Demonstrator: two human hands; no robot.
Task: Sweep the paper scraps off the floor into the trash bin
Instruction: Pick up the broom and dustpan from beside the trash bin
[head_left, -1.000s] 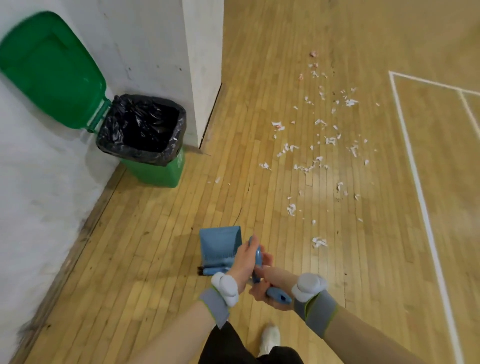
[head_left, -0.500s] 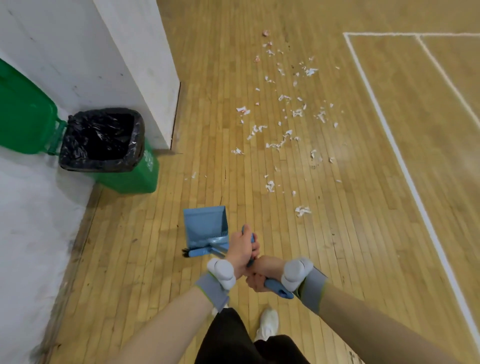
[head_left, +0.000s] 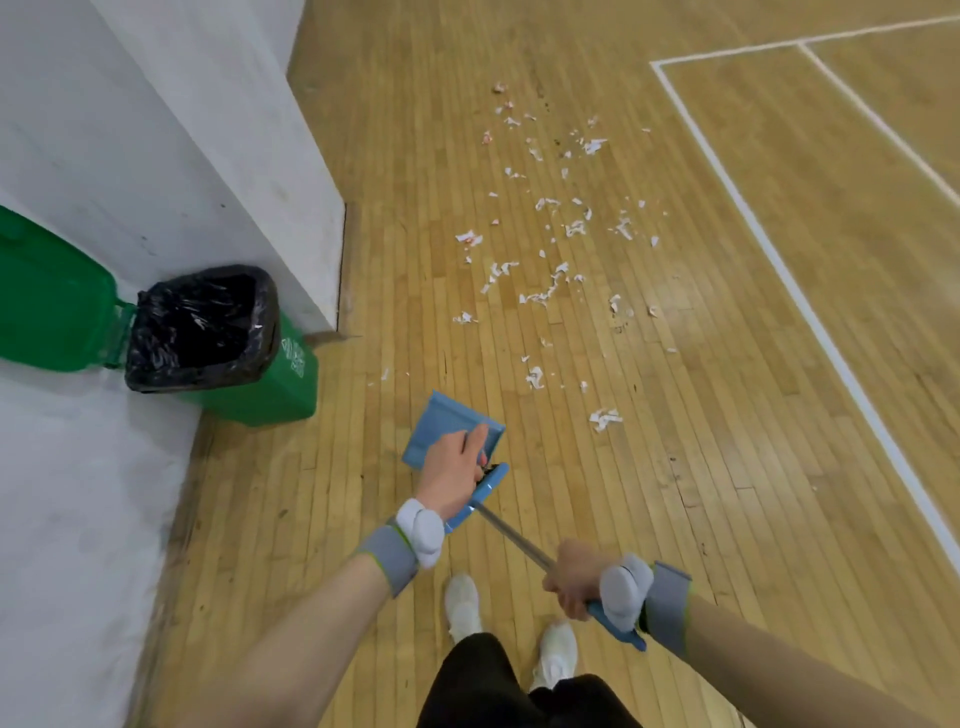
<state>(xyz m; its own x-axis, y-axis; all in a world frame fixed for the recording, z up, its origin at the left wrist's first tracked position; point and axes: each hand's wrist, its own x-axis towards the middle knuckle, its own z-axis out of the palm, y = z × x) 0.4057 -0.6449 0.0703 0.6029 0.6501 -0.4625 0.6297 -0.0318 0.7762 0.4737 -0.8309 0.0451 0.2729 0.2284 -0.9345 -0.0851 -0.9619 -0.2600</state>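
White paper scraps (head_left: 550, 291) lie scattered over the wooden floor ahead of me, the nearest clump (head_left: 604, 418) just right of the dustpan. A blue dustpan (head_left: 435, 427) hangs low in front of me, and my left hand (head_left: 451, 474) grips it at its rear, forefinger stretched over the pan. The blue broom head (head_left: 491, 486) sits against that hand. Its metal shaft runs back to my right hand (head_left: 574, 582), which is closed on the blue broom handle (head_left: 618, 630). The green trash bin (head_left: 270, 387) with a black liner stands open at the left.
The bin's green lid (head_left: 49, 306) leans back against the white wall (head_left: 78, 156). A white pillar corner (head_left: 311, 218) juts out just behind the bin. White court lines (head_left: 779, 265) cross the floor on the right. My white shoes (head_left: 462, 603) are below the hands.
My hands, which were clasped together on the handles, have come apart: the right hand has drawn the broom handle back to the right, while the left stays at the dustpan. The view has tilted down.
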